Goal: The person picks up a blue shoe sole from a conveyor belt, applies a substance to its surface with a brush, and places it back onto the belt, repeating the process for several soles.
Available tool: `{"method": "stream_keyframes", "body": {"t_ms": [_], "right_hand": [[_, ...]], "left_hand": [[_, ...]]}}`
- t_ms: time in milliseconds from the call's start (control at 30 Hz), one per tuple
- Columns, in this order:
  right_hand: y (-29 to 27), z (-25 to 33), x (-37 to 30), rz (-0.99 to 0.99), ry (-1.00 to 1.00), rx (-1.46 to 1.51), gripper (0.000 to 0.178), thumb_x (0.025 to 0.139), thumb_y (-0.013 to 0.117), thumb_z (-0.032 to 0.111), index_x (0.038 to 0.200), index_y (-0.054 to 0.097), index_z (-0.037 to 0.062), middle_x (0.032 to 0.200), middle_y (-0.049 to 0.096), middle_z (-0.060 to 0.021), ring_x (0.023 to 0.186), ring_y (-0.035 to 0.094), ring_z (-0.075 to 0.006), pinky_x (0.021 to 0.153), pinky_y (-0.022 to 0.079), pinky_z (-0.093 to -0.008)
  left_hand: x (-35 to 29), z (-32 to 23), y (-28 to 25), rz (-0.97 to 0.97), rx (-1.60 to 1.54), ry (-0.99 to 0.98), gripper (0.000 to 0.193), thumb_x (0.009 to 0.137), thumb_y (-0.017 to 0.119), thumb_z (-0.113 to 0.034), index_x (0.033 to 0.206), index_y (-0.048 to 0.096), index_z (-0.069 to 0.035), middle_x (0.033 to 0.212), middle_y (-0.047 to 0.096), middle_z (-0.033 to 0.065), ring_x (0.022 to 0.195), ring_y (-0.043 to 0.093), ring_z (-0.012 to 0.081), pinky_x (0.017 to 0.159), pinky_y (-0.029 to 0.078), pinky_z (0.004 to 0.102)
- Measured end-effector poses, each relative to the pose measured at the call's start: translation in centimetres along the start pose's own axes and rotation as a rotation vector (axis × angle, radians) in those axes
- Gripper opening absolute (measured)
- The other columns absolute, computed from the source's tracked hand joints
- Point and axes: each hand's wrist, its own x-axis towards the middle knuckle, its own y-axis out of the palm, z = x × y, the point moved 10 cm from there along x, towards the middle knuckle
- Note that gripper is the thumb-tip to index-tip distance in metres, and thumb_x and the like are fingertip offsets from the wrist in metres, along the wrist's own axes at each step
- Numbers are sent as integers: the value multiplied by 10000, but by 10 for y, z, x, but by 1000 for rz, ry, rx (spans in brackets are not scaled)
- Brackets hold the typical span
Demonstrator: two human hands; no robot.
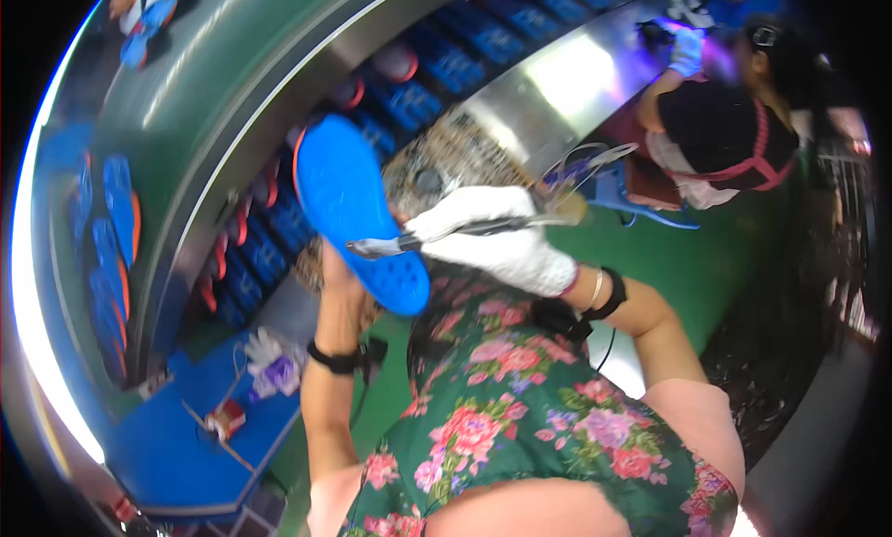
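A blue shoe insole with an orange edge is held tilted in front of me, its perforated end toward me. My left hand, bare, grips it from behind and below; most of the fingers are hidden by the insole. My right hand wears a white knit glove and is closed around a slim, dark-handled brush. The brush's flattened grey tip lies over the insole's surface near its lower half; whether it touches is unclear.
A green conveyor belt curves along the left, carrying several blue insoles. Beneath it are blue racks. A stained work surface lies beyond my hands. Lower left, a blue table holds gloves. A co-worker works at right.
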Motion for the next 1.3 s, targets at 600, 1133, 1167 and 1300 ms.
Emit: {"method": "stream_keyframes", "body": {"t_ms": [600, 1133, 1167, 1300], "right_hand": [[-10, 45, -32, -68, -380, -410, 141, 817, 805, 58, 956, 778, 56, 988, 773, -107, 928, 740, -256, 813, 585, -369], [35, 90, 4, 46, -646, -848, 266, 800, 779, 56, 1066, 775, 45, 1058, 766, -145, 907, 732, -297, 804, 573, -395], [35, 89, 6, 49, -645, -877, 280, 801, 774, 60, 1081, 775, 48, 1068, 764, -147, 916, 730, -299, 811, 572, -397], [50, 87, 3, 108, -693, -879, 322, 807, 761, 66, 1129, 769, 60, 1102, 758, -148, 942, 724, -303, 828, 570, -400]], "left_hand": [[-38, 44, 33, -138, -389, 67, 825, 890, 557, -706, 1436, 546, -88, 1330, 647, 167, 1105, 681, 365, 933, 573, 548], [-28, 54, 81, -60, -250, 170, 846, 932, 588, -679, 1568, 396, -156, 1566, 470, 109, 1424, 454, 349, 1197, 343, 562], [-30, 56, 79, -40, -234, 175, 831, 951, 569, -662, 1572, 385, -141, 1562, 472, 118, 1419, 465, 350, 1192, 360, 555], [-38, 52, 78, 29, -163, 187, 808, 985, 555, -602, 1591, 330, -119, 1563, 457, 160, 1433, 457, 352, 1191, 374, 552]]}}
